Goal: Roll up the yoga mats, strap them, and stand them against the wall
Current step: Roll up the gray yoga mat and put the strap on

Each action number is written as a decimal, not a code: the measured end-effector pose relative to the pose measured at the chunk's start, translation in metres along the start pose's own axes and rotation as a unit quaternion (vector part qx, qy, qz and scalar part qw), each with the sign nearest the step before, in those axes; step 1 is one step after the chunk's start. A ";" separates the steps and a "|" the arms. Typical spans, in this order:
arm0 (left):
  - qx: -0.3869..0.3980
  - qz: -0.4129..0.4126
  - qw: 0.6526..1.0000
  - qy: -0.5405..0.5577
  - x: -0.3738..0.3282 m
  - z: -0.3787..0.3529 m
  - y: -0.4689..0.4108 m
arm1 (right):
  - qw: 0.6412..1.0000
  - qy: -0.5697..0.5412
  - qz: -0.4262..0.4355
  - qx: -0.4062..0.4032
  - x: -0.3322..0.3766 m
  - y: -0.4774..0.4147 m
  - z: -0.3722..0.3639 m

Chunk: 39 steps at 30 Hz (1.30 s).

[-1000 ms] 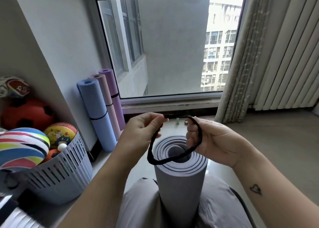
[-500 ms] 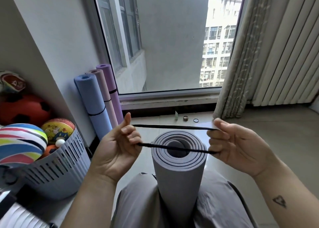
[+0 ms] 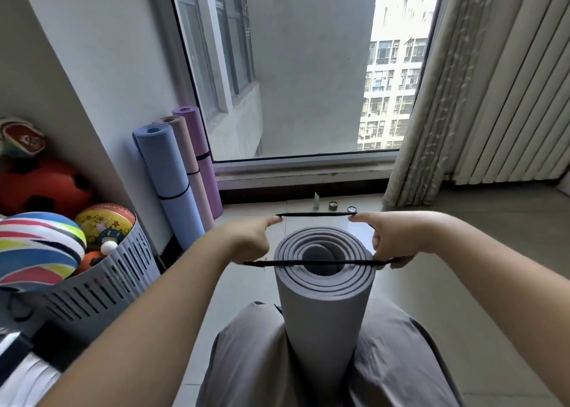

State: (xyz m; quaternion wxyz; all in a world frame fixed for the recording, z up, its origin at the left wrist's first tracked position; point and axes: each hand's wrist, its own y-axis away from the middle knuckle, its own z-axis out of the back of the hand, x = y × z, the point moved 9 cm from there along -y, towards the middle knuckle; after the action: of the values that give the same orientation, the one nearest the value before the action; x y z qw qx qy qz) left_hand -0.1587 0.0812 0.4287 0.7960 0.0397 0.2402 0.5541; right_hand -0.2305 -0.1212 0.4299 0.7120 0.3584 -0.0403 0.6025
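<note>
A rolled grey yoga mat (image 3: 324, 308) stands upright between my knees, its spiral end facing me. Over its top I stretch a black elastic strap (image 3: 317, 214) into a wide loop: my left hand (image 3: 246, 240) pulls one end, my right hand (image 3: 398, 237) the other. The loop's near strand crosses the mat's top opening; the far strand hangs beyond it. Against the left wall lean three rolled mats, each with a black strap: a blue mat (image 3: 168, 175), a pink mat (image 3: 188, 163) and a purple mat (image 3: 200, 153).
A grey slatted basket (image 3: 101, 286) full of balls stands at the left, with a red ball (image 3: 43, 184) behind it. Small items (image 3: 333, 205) lie on the floor below the window sill (image 3: 302, 172). Curtains (image 3: 438, 98) hang at the right.
My hands have moved apart and pulled the slack strap into a taut, wide loop, which now sits lower, at the mat's top.
</note>
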 end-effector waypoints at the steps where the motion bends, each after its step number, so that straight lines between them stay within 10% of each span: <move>1: 0.045 0.011 0.999 0.028 0.003 -0.009 -0.004 | 0.999 -0.029 -0.017 0.042 -0.005 -0.004 -0.005; 12: 0.280 -0.042 0.956 0.079 -0.001 -0.064 0.040 | 0.958 -0.094 0.043 0.268 -0.012 0.016 -0.060; 26: 0.241 -0.020 0.966 0.093 0.009 -0.099 0.069 | 0.976 -0.152 0.090 0.129 -0.021 0.034 -0.083; 33: 0.120 -0.030 0.987 -0.103 0.025 -0.130 0.050 | 0.990 -0.104 0.082 0.051 -0.037 0.024 -0.099; 39: 0.102 0.012 0.991 -0.084 0.034 -0.148 0.026 | 0.963 -0.223 0.009 0.150 -0.062 -0.001 -0.137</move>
State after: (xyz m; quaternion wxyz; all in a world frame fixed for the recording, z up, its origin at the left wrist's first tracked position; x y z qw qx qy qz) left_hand -0.2350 0.0913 0.2954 0.7984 0.1700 0.2271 0.5312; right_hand -0.2974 -0.0957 0.2974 0.6174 0.5860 -0.1099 0.5132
